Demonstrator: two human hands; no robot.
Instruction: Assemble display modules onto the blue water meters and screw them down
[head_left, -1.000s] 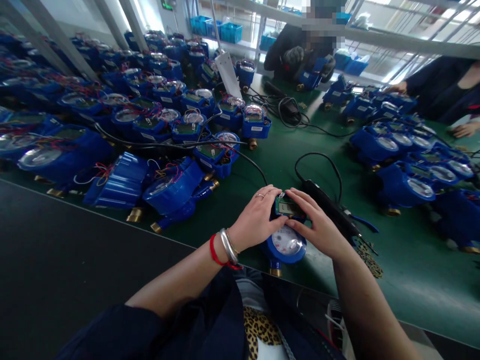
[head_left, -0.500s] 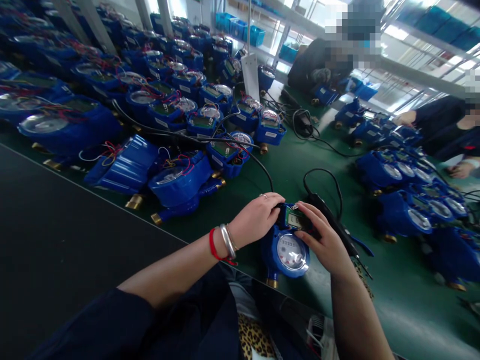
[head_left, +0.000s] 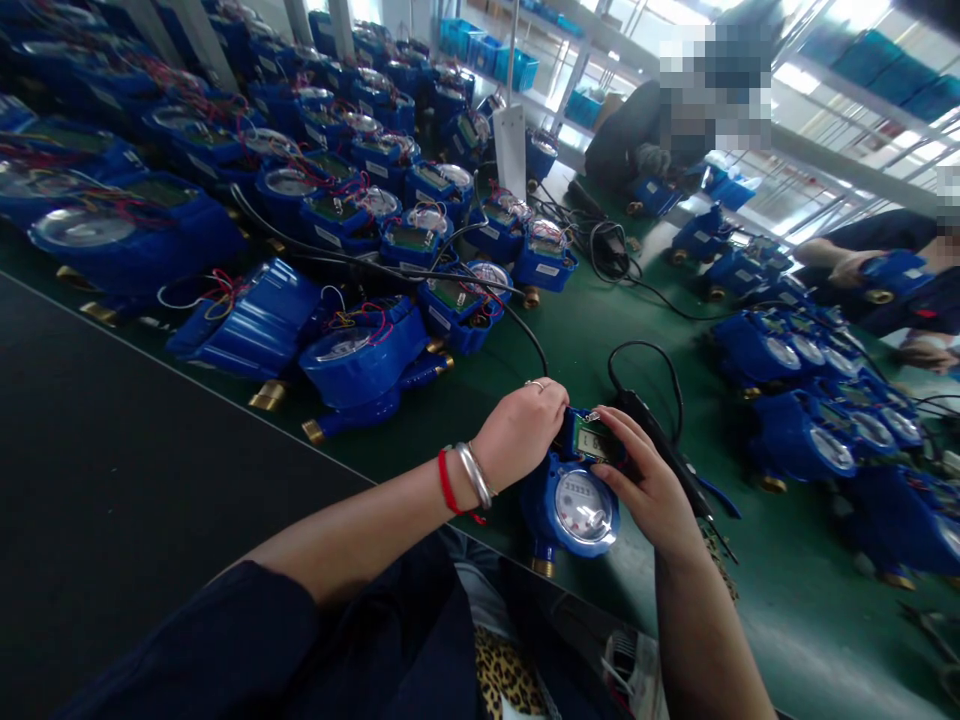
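Note:
A blue water meter [head_left: 541,505] with a round clear dial [head_left: 583,505] and brass fitting sits on the green bench in front of me. Its upper compartment holds a green circuit board with a small display [head_left: 589,445]. My right hand [head_left: 651,480] spans this board, fingertips at its far edge and thumb at the near edge beside the dial. With fingers curled together, my left hand [head_left: 523,428] is against the compartment's left side; whatever its fingertips pinch is hidden. A black pen-shaped tool [head_left: 660,440] with a thin metal tip and a cable lies right of the meter.
Rows of blue meters with loose coloured wires [head_left: 405,235] fill the bench's left and back. More meters [head_left: 802,435] stand at right. Black cables [head_left: 375,268] cross the bench near a white upright plate [head_left: 510,150]. Two co-workers sit opposite; one holds a meter [head_left: 896,275].
My left hand has drawn its fingers in more tightly at the meter's left side. My right hand stays put. The co-worker at right has lifted a meter.

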